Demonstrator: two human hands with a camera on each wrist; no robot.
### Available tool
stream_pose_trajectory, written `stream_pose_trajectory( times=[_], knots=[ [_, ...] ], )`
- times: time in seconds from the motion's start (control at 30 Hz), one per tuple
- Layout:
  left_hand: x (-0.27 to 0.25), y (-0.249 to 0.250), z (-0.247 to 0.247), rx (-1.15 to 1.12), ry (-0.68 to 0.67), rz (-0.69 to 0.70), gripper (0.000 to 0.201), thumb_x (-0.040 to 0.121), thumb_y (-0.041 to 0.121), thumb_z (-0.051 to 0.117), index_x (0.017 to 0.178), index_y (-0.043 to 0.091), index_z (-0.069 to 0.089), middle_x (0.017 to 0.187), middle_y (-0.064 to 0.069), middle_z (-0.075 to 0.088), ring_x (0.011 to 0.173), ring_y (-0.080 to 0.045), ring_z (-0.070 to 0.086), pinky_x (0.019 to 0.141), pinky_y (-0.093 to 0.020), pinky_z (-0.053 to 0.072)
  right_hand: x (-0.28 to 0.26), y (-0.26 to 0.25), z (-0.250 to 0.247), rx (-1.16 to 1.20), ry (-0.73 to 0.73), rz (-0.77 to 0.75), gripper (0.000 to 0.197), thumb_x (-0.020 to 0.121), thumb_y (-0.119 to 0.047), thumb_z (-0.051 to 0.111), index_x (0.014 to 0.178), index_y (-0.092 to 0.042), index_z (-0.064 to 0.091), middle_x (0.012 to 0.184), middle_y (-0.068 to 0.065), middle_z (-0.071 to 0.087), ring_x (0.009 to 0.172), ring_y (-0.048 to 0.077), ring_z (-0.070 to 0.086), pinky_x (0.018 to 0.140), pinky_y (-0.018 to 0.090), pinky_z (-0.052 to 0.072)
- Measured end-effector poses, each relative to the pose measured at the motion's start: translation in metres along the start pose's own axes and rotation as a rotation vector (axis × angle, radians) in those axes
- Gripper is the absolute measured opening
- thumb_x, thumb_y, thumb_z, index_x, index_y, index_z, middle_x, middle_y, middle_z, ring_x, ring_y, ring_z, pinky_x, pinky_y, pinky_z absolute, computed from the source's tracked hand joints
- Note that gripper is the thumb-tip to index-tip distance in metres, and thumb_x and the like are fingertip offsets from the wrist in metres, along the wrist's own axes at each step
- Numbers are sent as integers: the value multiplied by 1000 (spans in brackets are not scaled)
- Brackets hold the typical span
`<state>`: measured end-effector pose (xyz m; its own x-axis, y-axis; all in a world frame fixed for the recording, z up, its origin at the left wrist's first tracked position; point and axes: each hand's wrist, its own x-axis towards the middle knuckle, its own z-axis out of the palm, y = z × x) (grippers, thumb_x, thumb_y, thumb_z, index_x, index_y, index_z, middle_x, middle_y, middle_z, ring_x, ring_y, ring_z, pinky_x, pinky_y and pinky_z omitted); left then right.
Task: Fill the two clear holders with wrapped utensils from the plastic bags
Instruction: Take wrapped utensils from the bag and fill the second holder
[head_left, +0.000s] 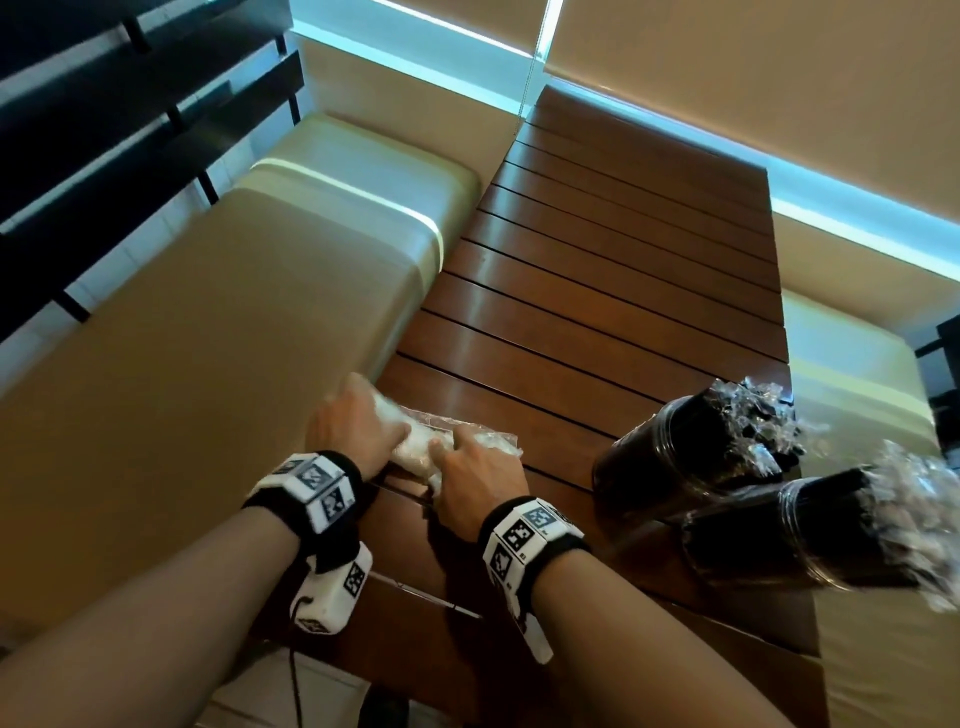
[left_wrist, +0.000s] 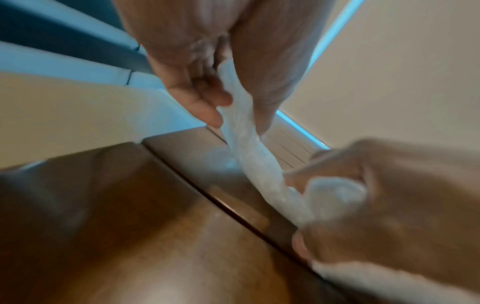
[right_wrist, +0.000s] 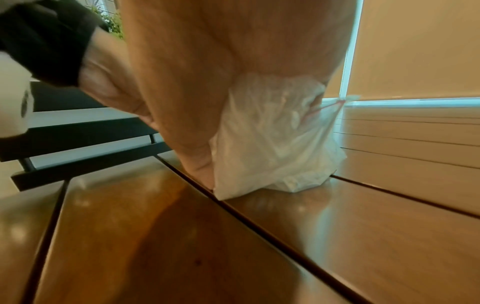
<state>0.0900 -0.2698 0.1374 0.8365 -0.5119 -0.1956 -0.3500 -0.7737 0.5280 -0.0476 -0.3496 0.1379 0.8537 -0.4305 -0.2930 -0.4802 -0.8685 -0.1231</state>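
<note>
A crumpled, whitish plastic bag (head_left: 421, 447) lies on the brown slatted table (head_left: 597, 291) near its left front edge. My left hand (head_left: 358, 421) grips the bag's left end, and my right hand (head_left: 475, 467) grips its right part. In the left wrist view the bag (left_wrist: 249, 156) stretches twisted between the fingers of both hands. In the right wrist view the bag (right_wrist: 272, 139) bunches under my right palm, its lower edge on the table. Two clear holders (head_left: 680, 462) (head_left: 789, 535), packed with dark wrapped utensils (head_left: 753, 421), stand at the right.
A beige padded bench (head_left: 197, 338) runs along the table's left side, with dark slats (head_left: 104, 130) behind it. Another beige seat (head_left: 857, 389) lies to the right. The holders stand close to the table's right edge. A window blind (head_left: 727, 62) hangs at the far end.
</note>
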Motion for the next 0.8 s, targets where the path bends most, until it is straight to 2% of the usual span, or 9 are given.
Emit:
stream_pose_trajectory(
  times=[0.07, 0.13, 0.2, 0.33, 0.4, 0.5, 0.63, 0.73, 0.8],
  knots=[
    [-14, 18, 3, -35, 35, 255, 41, 74, 41, 75, 96, 20, 48, 96, 0, 52, 83, -22, 57, 71, -34, 51, -2, -1, 0, -1, -14, 5, 38, 89, -37, 59, 120, -15, 56, 118, 5, 50, 84, 30, 64, 66, 37, 53],
    [-27, 28, 8, -69, -34, 484, 44, 79, 60, 61, 99, 22, 53, 95, 5, 46, 78, -13, 52, 68, -28, 49, -3, 0, 1, 10, -12, 8, 41, 87, -31, 62, 123, -13, 53, 121, 9, 55, 91, 29, 63, 69, 34, 52],
    [-31, 29, 12, -105, -72, 550, 45, 83, 64, 49, 98, 23, 59, 92, 7, 44, 76, -11, 51, 67, -26, 49, -7, 1, 1, 46, -9, 3, 39, 86, -28, 62, 121, -12, 54, 121, 11, 57, 90, 29, 64, 69, 35, 55],
    [-27, 33, 19, -114, -109, 574, 21, 84, 44, 68, 83, 23, 63, 92, 8, 41, 79, -9, 51, 71, -24, 49, -17, 7, 1, 100, -43, 10, 30, 82, -34, 63, 105, -16, 59, 106, 5, 61, 84, 24, 64, 65, 32, 53],
    [-26, 33, 23, -62, -152, 571, 18, 83, 41, 71, 88, 24, 67, 95, 9, 45, 81, -11, 55, 74, -29, 51, -26, 15, -2, 192, -52, 28, 34, 80, -37, 61, 111, -22, 58, 115, -2, 60, 87, 23, 64, 67, 30, 50],
    [-22, 7, 28, -19, -211, 474, 47, 84, 44, 67, 125, 23, 61, 114, 3, 59, 101, -20, 62, 89, -33, 50, -36, 25, -6, 367, -60, 67, 41, 81, -39, 58, 121, -38, 58, 129, -16, 57, 106, 16, 61, 78, 26, 44],
    [-25, -15, 18, -114, -299, 340, 53, 94, 48, 33, 132, 23, 60, 144, -3, 52, 132, -23, 47, 111, -34, 32, -36, 27, -5, 426, -55, 136, 41, 80, -39, 56, 121, -39, 56, 122, -12, 62, 107, 16, 60, 88, 32, 48],
    [-20, -12, 15, 56, -302, 223, 60, 92, 57, 30, 139, 27, 52, 147, -7, 40, 132, -25, 40, 110, -37, 31, -39, 24, -7, 431, -67, 148, 40, 79, -39, 57, 118, -40, 54, 117, -9, 62, 102, 19, 61, 85, 32, 50],
    [-23, 0, 20, 144, -355, 91, 70, 88, 65, 47, 142, 20, 44, 136, -11, 38, 122, -28, 47, 104, -37, 39, -43, 23, -14, 449, -78, 112, 35, 81, -36, 59, 116, -38, 55, 115, -9, 62, 99, 16, 59, 80, 29, 47]
  ],
)
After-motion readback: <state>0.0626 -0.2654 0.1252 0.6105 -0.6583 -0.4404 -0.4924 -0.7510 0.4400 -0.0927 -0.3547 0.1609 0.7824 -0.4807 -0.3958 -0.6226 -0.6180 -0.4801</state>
